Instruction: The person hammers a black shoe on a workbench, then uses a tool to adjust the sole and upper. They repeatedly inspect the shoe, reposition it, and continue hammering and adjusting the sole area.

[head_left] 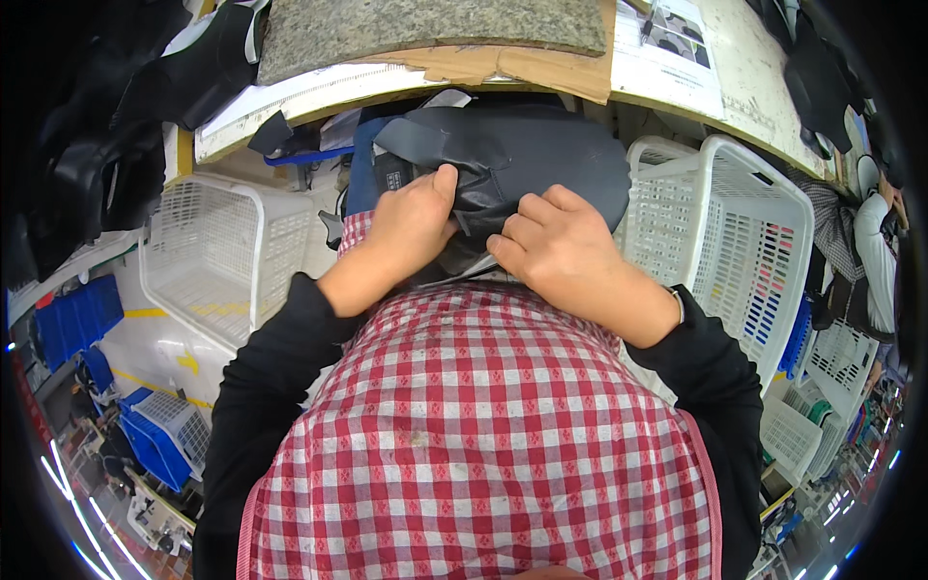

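Head view: upper centre, a dark grey leather-like piece (pixel 565 155) stretches left to right, mostly above the fingers; left hand (pixel 411 224) pinches its creased left part, right hand (pixel 563 246) its lower edge.

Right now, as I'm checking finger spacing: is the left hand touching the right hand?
Apart. The head view shows creased dark material in the gap between the left hand and the right hand.

Speckled stone slab (pixel 435 27) on torn brown cardboard (pixel 561 66) atop a pale tabletop (pixel 759 92), printed sheet (pixel 667 60) to its right, white perforated basket (pixel 258 256) at left, larger white crate (pixel 739 256) at right, yellow floor markings (pixel 188 362)
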Demonstrator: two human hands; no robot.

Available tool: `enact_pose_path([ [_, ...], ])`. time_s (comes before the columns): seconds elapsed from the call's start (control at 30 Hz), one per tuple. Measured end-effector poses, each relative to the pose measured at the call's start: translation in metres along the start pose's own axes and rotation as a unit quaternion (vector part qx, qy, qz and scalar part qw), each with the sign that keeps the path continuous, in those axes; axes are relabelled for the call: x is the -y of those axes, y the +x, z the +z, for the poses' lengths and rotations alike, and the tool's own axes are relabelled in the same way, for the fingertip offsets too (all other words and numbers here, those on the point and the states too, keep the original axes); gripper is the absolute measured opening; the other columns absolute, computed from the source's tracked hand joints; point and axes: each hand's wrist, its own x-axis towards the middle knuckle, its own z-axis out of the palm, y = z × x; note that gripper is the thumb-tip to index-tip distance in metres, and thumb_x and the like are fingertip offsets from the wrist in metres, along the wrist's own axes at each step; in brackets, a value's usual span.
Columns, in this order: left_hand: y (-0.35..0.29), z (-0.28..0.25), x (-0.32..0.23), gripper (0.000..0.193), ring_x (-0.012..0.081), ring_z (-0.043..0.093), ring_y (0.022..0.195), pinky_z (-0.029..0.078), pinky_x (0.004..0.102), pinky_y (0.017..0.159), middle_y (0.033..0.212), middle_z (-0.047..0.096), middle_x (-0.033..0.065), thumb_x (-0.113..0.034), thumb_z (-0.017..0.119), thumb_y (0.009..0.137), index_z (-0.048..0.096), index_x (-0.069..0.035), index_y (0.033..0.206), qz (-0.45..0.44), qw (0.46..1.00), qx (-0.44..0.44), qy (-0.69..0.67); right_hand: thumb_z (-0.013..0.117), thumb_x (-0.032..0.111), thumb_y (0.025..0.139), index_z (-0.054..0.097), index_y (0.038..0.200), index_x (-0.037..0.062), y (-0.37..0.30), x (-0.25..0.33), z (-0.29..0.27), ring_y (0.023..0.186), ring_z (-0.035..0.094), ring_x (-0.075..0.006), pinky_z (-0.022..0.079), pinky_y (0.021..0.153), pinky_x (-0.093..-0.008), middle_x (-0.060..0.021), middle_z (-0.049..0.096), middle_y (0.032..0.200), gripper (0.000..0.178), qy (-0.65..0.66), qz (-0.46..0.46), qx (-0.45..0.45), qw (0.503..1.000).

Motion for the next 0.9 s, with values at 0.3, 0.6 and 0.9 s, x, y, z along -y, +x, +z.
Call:
enact_pose_path([
  [0.3,0.014,-0.029,0.002,0.038,0.0254,0.070,0.095,0.056,0.0365,0.080,0.110,0.073,0.0144,-0.001,0.078,0.083,0.068,-0.002,0.120,0.126,0.965,-0.035,-0.226,0.073,0.016,0.071,0.066,0.076,0.0114,0.004,0.009,0.005,0.073,0.061,-0.0202,0.046,0.069,-0.0344,-0.0026,0.062,0.069,0.010,-0.023,0.001,-0.027,0.999],
  [0.6,0.015,0.006,0.007,0.017,0.0078,0.068,0.079,0.054,0.0247,0.072,0.086,0.075,0.0050,-0.002,0.077,0.090,0.073,0.004,0.105,-0.003,0.876,0.064,-0.478,0.084,0.011,0.088,0.065,0.090,0.0073,-0.022,-0.016,0.020,0.072,0.062,-0.0049,0.048,0.067,-0.0217,0.0000,0.070,0.079,0.019,0.614,0.462,-0.031,0.639],
  [0.9,0.014,0.014,0.010,0.023,0.0097,0.071,0.085,0.056,0.0228,0.078,0.097,0.077,0.0085,0.000,0.077,0.090,0.073,0.006,0.112,-0.131,0.845,0.065,-0.514,0.086,0.015,0.087,0.068,0.086,0.0057,-0.025,-0.022,0.032,0.071,0.063,-0.0063,0.048,0.068,-0.0211,-0.0010,0.071,0.077,0.020,0.645,0.480,-0.028,0.594],
])
